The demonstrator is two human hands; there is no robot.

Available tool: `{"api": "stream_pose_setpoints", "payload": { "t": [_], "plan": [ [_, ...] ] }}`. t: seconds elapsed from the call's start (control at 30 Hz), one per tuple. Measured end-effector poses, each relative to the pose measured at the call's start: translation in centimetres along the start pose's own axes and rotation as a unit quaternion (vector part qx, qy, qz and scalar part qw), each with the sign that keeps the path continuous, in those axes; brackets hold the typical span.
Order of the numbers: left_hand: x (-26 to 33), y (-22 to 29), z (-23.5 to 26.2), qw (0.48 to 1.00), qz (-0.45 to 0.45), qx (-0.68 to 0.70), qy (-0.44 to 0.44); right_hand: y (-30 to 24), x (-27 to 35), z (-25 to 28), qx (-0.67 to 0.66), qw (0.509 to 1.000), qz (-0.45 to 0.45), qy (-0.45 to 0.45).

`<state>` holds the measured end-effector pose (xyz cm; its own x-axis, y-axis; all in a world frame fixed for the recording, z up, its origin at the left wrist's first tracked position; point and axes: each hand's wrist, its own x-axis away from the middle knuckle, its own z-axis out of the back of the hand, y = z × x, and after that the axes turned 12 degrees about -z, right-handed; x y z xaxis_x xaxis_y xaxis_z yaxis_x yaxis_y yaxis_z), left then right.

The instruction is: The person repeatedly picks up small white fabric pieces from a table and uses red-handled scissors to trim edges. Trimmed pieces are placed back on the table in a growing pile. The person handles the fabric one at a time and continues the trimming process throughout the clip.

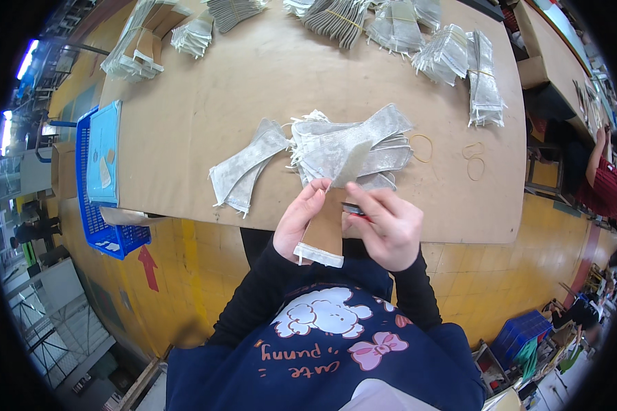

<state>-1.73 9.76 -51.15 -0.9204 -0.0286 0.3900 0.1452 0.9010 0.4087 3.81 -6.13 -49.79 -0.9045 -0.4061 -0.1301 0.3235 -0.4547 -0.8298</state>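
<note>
The person's left hand [300, 216] is pinching a grey-and-tan fabric strip [323, 236] at the table's [185, 147] near edge, the right hand [392, 222] clasping a small red-and-black tool [353, 209]; loose strips [349, 140] are lying beyond, probably unfinished, banded bundles [332, 22] seemingly done.

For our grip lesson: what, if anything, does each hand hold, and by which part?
The left hand holds a brown-grey strip near its middle; the right hand holds a small tool, its held part mostly hidden.

The brown-topped table [206, 96] carries grey strip bundles [485, 85] (some banded), loose grey strips [252, 159] and rubber bands [472, 158].
</note>
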Motion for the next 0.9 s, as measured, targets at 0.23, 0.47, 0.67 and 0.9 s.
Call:
{"api": "stream_pose_setpoints", "payload": {
  "t": [0.23,0.47,0.67,0.9],
  "plan": [
    [0.5,-0.8,0.4,0.999,-0.024,-0.024,0.004,-0.2,-0.1,-0.5,0.088,0.996,0.016,-0.001],
    [0.6,-1.4,0.2,0.999,-0.034,-0.021,-0.002,-0.2,-0.1,-0.6,0.085,0.996,0.002,0.013],
    [0.9,-1.4,0.3,0.999,-0.044,-0.030,0.002,-0.2,0.0,-0.1,0.104,0.995,0.003,-0.005],
    [1.1,-1.6,0.2,0.984,-0.111,-0.133,-0.026,0.2,0.2,-0.7,0.120,0.992,0.022,0.029]
  ]
}}
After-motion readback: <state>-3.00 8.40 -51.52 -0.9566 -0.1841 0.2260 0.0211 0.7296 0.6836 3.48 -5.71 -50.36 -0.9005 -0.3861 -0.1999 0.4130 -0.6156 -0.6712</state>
